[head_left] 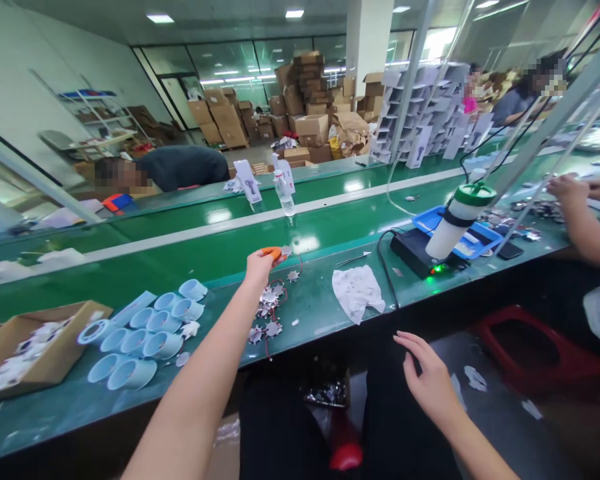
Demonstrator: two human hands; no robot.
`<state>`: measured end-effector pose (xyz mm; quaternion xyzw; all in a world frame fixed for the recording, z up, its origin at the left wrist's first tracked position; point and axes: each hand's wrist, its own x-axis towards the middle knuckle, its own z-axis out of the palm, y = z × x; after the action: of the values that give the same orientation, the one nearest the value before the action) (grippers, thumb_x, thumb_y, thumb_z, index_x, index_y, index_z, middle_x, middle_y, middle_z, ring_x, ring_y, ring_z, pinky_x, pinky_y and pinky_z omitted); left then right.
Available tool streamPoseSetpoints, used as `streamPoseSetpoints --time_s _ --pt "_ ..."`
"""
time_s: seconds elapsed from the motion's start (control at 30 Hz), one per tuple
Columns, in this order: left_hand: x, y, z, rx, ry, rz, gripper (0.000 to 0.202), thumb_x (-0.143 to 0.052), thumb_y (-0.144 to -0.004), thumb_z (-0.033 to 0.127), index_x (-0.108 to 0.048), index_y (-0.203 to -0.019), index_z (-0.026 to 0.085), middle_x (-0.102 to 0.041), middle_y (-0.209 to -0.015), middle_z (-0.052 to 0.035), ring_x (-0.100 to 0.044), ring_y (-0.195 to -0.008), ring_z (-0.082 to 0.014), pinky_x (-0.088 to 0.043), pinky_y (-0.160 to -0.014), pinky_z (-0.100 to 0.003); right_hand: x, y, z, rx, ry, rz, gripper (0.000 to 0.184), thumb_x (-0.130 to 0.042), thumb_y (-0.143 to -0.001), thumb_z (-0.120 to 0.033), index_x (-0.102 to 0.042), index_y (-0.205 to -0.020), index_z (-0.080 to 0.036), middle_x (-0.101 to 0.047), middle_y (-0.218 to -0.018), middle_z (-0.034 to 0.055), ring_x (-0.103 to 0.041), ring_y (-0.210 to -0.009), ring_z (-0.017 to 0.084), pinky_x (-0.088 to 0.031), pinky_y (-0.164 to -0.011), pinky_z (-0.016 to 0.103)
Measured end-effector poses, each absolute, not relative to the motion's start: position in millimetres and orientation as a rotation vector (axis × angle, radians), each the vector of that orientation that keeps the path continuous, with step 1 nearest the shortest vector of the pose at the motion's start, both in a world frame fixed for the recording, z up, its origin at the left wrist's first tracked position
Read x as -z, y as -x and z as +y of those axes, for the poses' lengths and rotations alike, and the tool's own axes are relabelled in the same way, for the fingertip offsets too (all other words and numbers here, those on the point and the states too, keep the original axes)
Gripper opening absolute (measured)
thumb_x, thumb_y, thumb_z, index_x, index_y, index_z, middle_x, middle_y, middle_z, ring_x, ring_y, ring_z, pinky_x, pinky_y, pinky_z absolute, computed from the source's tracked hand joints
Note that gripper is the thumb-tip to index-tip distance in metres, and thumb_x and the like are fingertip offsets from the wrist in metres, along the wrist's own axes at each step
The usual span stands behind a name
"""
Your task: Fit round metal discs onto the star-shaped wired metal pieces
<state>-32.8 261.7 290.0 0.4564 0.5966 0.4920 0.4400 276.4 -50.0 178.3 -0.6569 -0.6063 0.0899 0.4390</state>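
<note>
My left hand (pixel 259 268) reaches out over the green bench, its fingers closed on a small orange thing (pixel 271 253) whose kind I cannot make out. A star-shaped metal piece (pixel 286 251) shows at its tip. Below and beside it lie several more star-shaped metal pieces (pixel 270 298) with thin red wires. My right hand (pixel 427 370) hangs off the bench edge above my lap, fingers apart and holding nothing. The nearest thing on the bench to it is a crumpled white cloth or tissue (pixel 358 292), with thin tweezers (pixel 353 259) lying behind.
Several light-blue plastic cups (pixel 163 343) and a cardboard box (pixel 55 360) of white parts stand at left. A water bottle (pixel 284 195) stands beyond. At right are a black device (pixel 413 252), a blue tray (pixel 480 237), a white-and-green cylinder (pixel 455 223) and a co-worker's hands (pixel 573 193).
</note>
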Motion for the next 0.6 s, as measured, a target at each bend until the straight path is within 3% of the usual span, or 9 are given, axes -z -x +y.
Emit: streamPoseSetpoints --time_s 0.1,0.2,0.37,0.47,0.6 --pt "-291 47 299 -1.104 -1.248 1.644 0.032 -0.066 -0.096 0.035 -0.064 -0.119 0.014 -0.068 -0.116 -0.0098 -0.069 -0.098 -0.0212 -0.060 -0.084 -0.041 -173 -283 -67 -0.277 1.640 -1.528 0.031 -0.049 -0.094 -0.024 -0.072 -0.114 -0.025 -0.072 -0.122 0.0090 -0.070 -0.112 0.027 -0.057 -0.099 0.048" --pt "-291 73 308 -1.008 -1.378 1.817 0.036 -0.064 -0.096 0.037 -0.061 -0.126 0.017 -0.064 -0.126 -0.0102 -0.066 -0.107 -0.0242 -0.058 -0.089 -0.045 -169 -293 -81 -0.294 1.667 -1.511 0.030 -0.050 -0.094 -0.027 -0.073 -0.113 -0.026 -0.073 -0.120 0.0085 -0.071 -0.111 0.027 -0.059 -0.097 0.047" --pt "-296 118 266 -0.942 -1.667 1.959 0.025 -0.070 -0.087 0.027 -0.073 -0.107 0.011 -0.074 -0.108 -0.0105 -0.067 -0.102 -0.0238 -0.049 -0.099 -0.040 -159 -309 -91 -0.299 1.693 -1.483 0.029 -0.052 -0.092 -0.032 -0.074 -0.109 -0.027 -0.076 -0.115 0.0073 -0.073 -0.106 0.028 -0.060 -0.094 0.047" --pt "-287 140 204 -0.880 -1.829 1.914 0.026 -0.067 -0.084 0.028 -0.076 -0.105 0.015 -0.075 -0.105 -0.0089 -0.068 -0.092 -0.0217 -0.051 -0.091 -0.034 -151 -310 -90 -0.317 1.683 -1.486 0.028 -0.053 -0.091 -0.032 -0.075 -0.107 -0.028 -0.077 -0.112 0.0062 -0.074 -0.103 0.028 -0.061 -0.093 0.046" --pt "-254 160 114 -0.779 -2.086 1.830 0.033 -0.064 -0.086 0.041 -0.075 -0.108 0.019 -0.070 -0.096 -0.0064 -0.065 -0.078 -0.0205 -0.055 -0.080 -0.035 -146 -299 -79 -0.371 1.666 -1.504 0.027 -0.053 -0.091 -0.032 -0.076 -0.105 -0.027 -0.077 -0.111 0.0063 -0.075 -0.102 0.028 -0.062 -0.092 0.046"
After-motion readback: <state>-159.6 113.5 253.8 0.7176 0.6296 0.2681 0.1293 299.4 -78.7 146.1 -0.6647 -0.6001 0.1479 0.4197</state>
